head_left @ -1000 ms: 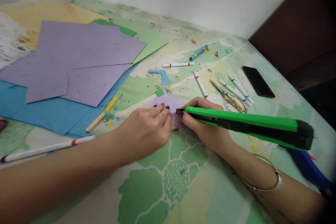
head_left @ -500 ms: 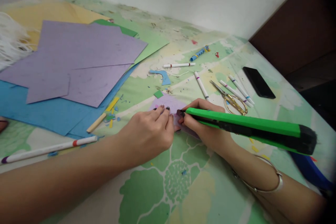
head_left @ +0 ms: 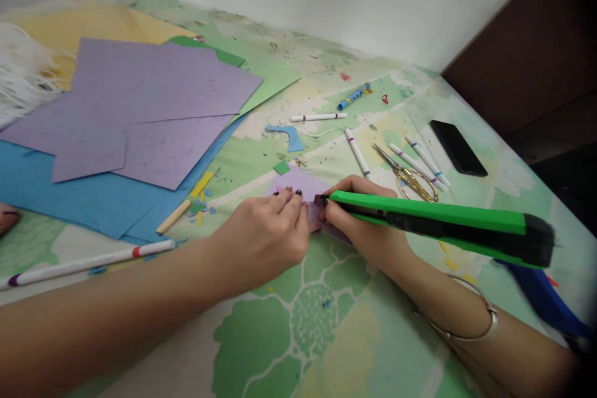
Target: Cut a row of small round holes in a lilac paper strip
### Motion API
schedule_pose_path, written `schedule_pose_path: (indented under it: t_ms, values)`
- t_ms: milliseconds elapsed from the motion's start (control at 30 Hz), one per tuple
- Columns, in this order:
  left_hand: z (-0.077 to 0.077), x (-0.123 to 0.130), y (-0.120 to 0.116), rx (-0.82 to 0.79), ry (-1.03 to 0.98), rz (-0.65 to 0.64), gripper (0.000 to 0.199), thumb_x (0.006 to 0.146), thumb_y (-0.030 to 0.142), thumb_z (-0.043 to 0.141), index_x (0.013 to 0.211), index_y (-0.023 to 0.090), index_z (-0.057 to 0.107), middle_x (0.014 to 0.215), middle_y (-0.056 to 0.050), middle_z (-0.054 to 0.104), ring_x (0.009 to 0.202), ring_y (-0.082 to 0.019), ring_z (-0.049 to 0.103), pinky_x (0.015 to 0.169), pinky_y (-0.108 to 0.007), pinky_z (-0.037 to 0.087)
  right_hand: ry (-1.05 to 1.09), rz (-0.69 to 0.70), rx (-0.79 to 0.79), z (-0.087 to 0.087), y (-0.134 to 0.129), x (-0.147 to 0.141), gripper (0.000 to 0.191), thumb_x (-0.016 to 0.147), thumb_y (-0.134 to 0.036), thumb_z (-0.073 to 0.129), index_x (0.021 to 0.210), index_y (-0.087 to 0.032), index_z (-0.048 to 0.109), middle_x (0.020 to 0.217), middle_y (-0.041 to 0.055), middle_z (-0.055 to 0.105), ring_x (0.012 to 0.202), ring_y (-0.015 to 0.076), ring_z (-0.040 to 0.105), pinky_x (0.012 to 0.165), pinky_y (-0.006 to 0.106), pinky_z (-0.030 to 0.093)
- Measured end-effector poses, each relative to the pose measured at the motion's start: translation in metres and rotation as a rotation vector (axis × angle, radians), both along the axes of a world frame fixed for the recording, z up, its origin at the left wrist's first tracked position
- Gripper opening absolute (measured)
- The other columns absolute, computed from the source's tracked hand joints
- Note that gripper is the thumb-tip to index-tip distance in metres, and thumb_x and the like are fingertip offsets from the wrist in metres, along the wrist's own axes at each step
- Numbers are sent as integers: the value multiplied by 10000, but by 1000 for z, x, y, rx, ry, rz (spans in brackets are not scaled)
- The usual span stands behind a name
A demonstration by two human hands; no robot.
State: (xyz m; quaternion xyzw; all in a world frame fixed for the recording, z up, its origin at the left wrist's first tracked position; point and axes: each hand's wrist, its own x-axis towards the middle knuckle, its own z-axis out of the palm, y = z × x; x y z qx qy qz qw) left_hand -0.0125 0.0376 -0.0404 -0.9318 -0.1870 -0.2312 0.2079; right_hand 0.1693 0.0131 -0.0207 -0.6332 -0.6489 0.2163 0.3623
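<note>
In the head view, a small piece of purple craft sheet (head_left: pixel 302 180) lies on the tablecloth, partly covered by both hands. My left hand (head_left: pixel 275 224) holds it down, fingers bent and close together with their tips on it. My right hand (head_left: pixel 368 217) is closed around the front of a green utility knife (head_left: pixel 433 214), gripping it like a pen. The knife's dark tip meets the purple piece just right of my left fingertips; the cutting edge is too small to make out. A small green square (head_left: pixel 282 167) lies at the piece's far edge.
Large purple sheets (head_left: pixel 158 84) overlap blue sheets (head_left: pixel 93 199) at left, near white string (head_left: pixel 23 74). Scissors (head_left: pixel 410 177), several markers (head_left: pixel 357 152) and a phone (head_left: pixel 458 147) lie at right. A wooden stick (head_left: pixel 173 217) and scraps lie left of my hands.
The rear end of the utility knife has shifted slightly left and up. Both hands stay at almost the same place on the purple piece. The camera view has moved slightly.
</note>
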Motion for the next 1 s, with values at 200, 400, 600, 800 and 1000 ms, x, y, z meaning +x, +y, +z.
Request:
schedule_pose_path:
  t_ms: [200, 400, 600, 800, 1000]
  values:
    - [3, 3, -10, -4, -28, 73, 141, 867, 132, 567, 861, 87, 701, 813, -127, 744, 805, -261, 723, 638, -359, 630, 5, 148, 0, 3, 9, 10, 69, 709, -171, 614, 742, -173, 674, 685, -9, 679, 619, 116, 594, 579, 216, 442]
    - [8, 1, -17, -169, -154, 13, 216, 909, 251, 522, 851, 141, 698, 815, -97, 744, 777, -225, 715, 664, -353, 619, 215, 249, -150, 3, 13, 19, 94, 742, -143, 592, 807, -168, 656, 636, -13, 655, 567, 108, 588, 527, 211, 467]
    - [7, -12, 17, -446, -126, 17, 354, 875, 353, 558, 1111, 104, 642, 1140, -134, 697, 1139, -302, 611, 992, -496, 480, 308, 212, -227, 2, 8, 15, 71, 770, -135, 578, 808, -176, 623, 594, -18, 656, 506, 98, 578, 478, 194, 470]
    - [10, -14, 20, -467, -70, 11, 379, 882, 411, 507, 1061, 118, 668, 1076, -150, 714, 1098, -300, 634, 1024, -505, 438, 233, 250, -215, 3, 8, 17, 69, 769, -139, 580, 805, -184, 617, 566, -38, 617, 474, 86, 531, 452, 187, 423]
    - [12, -8, 6, -290, -84, -3, 365, 885, 408, 514, 921, 97, 701, 858, -154, 732, 898, -289, 691, 932, -506, 513, 251, 295, -246, 5, 11, 22, 91, 766, -138, 589, 823, -174, 649, 550, -33, 626, 481, 94, 558, 473, 199, 457]
